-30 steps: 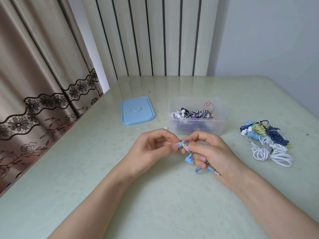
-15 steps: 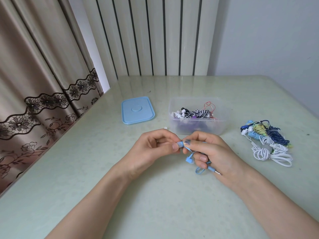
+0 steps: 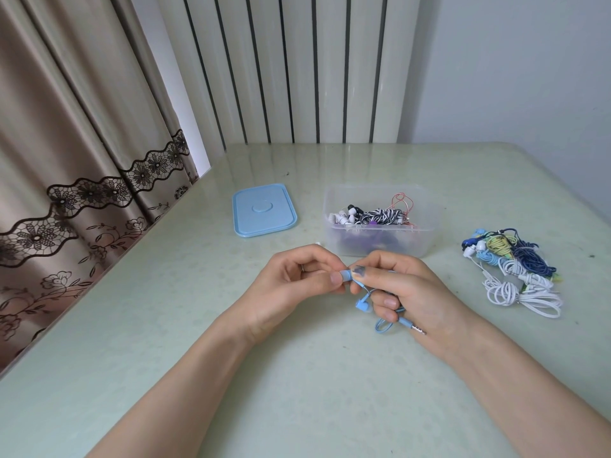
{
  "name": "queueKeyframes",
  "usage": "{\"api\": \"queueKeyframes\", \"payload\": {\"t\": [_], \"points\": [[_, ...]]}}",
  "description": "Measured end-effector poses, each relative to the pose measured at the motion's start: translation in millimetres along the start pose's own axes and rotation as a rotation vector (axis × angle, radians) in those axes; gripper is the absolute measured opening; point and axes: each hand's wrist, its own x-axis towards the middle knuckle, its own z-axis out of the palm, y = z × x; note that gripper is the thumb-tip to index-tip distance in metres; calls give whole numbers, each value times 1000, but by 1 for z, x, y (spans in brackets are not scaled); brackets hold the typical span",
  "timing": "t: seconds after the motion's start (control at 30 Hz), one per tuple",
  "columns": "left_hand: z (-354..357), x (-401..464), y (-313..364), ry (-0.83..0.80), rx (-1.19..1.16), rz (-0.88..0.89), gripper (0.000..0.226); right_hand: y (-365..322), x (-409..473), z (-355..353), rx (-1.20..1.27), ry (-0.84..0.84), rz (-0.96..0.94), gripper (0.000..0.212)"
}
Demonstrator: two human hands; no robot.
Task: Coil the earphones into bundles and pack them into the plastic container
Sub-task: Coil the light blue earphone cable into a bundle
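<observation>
Blue earphones [image 3: 365, 300] sit pinched between my left hand [image 3: 297, 285] and right hand [image 3: 406, 292], above the desk [image 3: 297, 391]. Container [image 3: 426, 239] lies just beyond, nearer my right hand.

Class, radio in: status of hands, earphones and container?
Both hands, left hand and right hand, pinching light blue earphones. Plastic container open, part-filled. Loose pile waiting at right. Nothing blocking.
</observation>
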Motion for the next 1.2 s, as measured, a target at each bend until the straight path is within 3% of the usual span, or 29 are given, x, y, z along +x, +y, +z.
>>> {"api": "queueKeyframes", "payload": {"t": [0.27,0.5,0.77,0.97,1.1,1.2], "points": [[-1,0,-1,-2,19,-7,19,0,-1,1,-12,-13,10,15],[3,-1,0,6,45,44,9,0,0,0,-1,-18,21,9],[8,1,0,-39,-149,-35,11,0,0,-1,45,-27,21,13],[15,-3,2,133,186,233,12,-1,2,-4,58,-35,39,11],[17,-4,2,142,440,382,8,-1,2,-6,62,-49,44,14],[18,-4,2,173,493,414,6,-1,2,-6,56,-68,51,25]]}}
